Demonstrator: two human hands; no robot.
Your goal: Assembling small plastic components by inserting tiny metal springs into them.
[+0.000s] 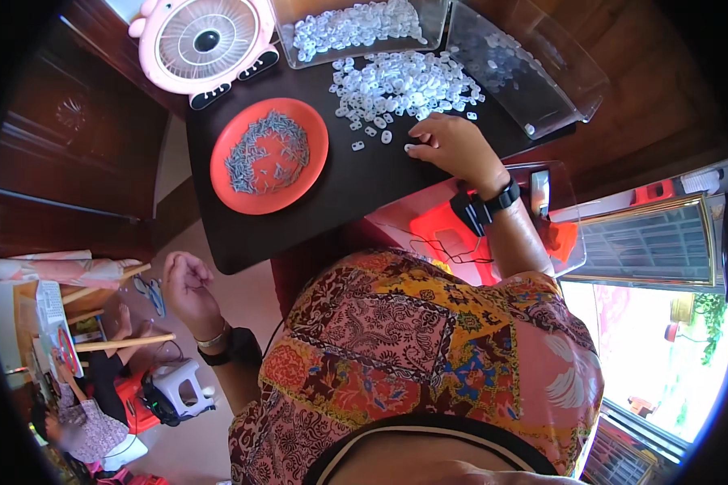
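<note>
My right hand is over the dark table at the near edge of a heap of small white plastic pieces, each with two holes. Its fingers are bent, with a gap between thumb and forefinger, and I see no piece held there. Off the table's left front corner, my left hand hangs with its fingers curled in; whatever may be inside them is hidden. Between the hands, a round orange-red plate holds many small grey screws. A few loose white pieces lie between plate and right hand.
A clear bin of white pieces stands behind the heap. Another clear bin lies tilted at the table's right edge. A pink fan stands back left. Lower left, a person sits near a grey-white stool.
</note>
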